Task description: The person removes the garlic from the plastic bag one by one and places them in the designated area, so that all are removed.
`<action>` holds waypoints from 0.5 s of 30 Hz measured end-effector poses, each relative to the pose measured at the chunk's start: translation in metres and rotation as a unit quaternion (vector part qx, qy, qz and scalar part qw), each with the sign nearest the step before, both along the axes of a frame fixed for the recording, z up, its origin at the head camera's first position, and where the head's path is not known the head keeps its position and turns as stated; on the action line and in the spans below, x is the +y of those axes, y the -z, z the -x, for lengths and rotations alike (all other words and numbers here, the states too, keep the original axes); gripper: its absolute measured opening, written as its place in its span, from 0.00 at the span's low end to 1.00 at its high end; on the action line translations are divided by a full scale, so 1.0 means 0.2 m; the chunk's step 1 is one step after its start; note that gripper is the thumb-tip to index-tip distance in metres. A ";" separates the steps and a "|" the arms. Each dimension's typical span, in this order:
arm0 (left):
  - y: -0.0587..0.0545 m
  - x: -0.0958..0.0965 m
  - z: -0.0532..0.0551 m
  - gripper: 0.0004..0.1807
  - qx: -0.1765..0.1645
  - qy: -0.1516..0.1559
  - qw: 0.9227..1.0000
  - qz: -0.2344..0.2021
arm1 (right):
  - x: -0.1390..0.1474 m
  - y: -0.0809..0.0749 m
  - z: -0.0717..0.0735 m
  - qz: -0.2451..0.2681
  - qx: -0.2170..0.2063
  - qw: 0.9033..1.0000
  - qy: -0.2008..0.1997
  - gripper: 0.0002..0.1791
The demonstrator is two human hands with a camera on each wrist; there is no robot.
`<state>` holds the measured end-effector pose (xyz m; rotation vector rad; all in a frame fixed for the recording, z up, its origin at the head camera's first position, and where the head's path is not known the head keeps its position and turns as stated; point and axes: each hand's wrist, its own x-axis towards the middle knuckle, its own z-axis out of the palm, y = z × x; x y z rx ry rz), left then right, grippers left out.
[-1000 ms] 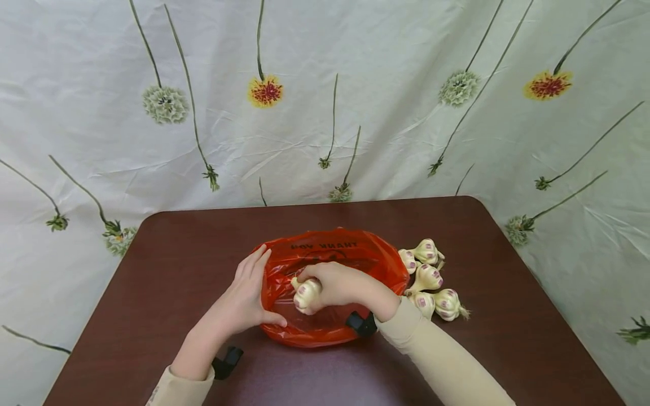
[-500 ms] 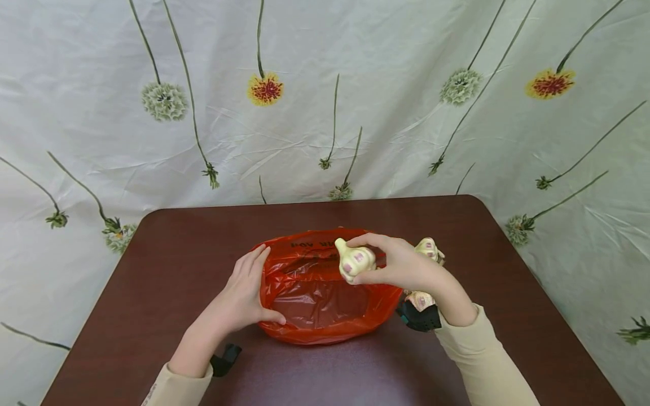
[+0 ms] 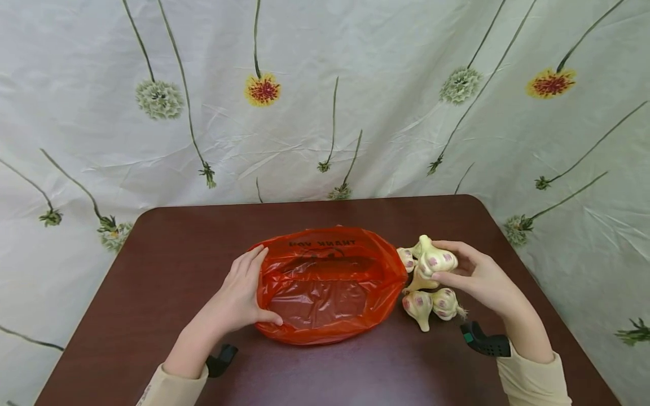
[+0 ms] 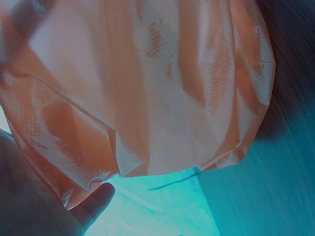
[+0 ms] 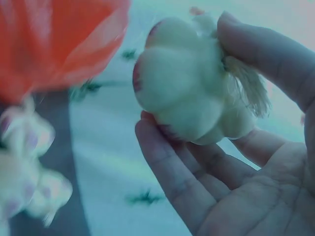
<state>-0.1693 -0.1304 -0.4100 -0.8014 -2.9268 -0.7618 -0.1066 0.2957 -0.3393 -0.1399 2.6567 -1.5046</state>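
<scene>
A red plastic bag [image 3: 325, 282] stands on the table with its mouth spread wide and its bottom showing. My left hand [image 3: 238, 299] rests at the bag's left end, fingers straight along the rim and thumb over the near edge. In the left wrist view the thumb [image 4: 96, 204] touches the bag's rim. To the right of the bag, my right hand [image 3: 477, 276] holds a garlic bulb [image 3: 434, 259] between thumb and fingertips, above several other garlic bulbs [image 3: 418, 307]. The right wrist view shows this held bulb [image 5: 182, 83] closely, with its roots near the thumb.
The dark red-brown table [image 3: 193, 242] has rounded far corners. Behind it hangs a white cloth [image 3: 304, 135] printed with flowers. A black strap mount [image 3: 484, 339] sits at the right wrist, and another mount [image 3: 222, 361] at the left.
My right hand has lifted the garlic bulb out of the bag and carried it right, over the other bulbs. The left hand has stayed nearly still at the bag's rim.
</scene>
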 end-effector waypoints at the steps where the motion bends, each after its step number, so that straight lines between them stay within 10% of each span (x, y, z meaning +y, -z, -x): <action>1: 0.00 0.00 0.00 0.71 0.000 0.000 1.000 0.000 | 0.03 0.02 0.00 -0.001 -0.001 1.000 0.011 0.33; 15: 0.00 0.00 -0.01 0.70 0.007 0.004 1.000 -0.008 | 0.34 0.35 0.00 -0.061 -0.095 0.985 0.130 0.40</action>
